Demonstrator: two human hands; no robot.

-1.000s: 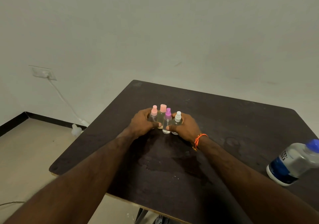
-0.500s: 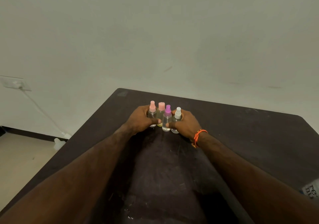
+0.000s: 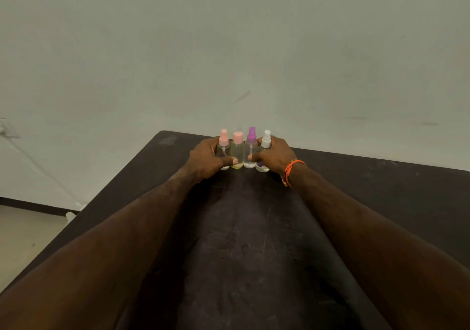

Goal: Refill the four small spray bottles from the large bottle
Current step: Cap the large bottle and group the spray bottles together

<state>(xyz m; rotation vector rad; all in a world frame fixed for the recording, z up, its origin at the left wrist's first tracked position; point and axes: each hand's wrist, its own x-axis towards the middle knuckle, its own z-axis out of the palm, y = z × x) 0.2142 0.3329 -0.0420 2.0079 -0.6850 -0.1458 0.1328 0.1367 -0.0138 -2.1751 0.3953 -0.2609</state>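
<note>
Several small clear spray bottles stand upright in a tight row near the far edge of the dark table [image 3: 381, 197]. From left to right they are a pink-capped bottle [image 3: 223, 144], a yellowish bottle with a pink cap [image 3: 237, 149], a purple-capped bottle [image 3: 251, 146] and a white-capped bottle [image 3: 266, 140]. My left hand [image 3: 206, 161] curls round the left pair, thumb in front. My right hand [image 3: 273, 156], with an orange wrist thread, curls round the right pair. The large bottle is out of view.
A plain wall rises right behind the table's far edge. At the left, a cable runs down the wall to a white plug [image 3: 70, 215] near the floor. My forearms cover much of the table's near part.
Both hands have slid the grouped bottles away from me toward the far edge. The view has shifted, so the large bottle at the right has left the frame.
</note>
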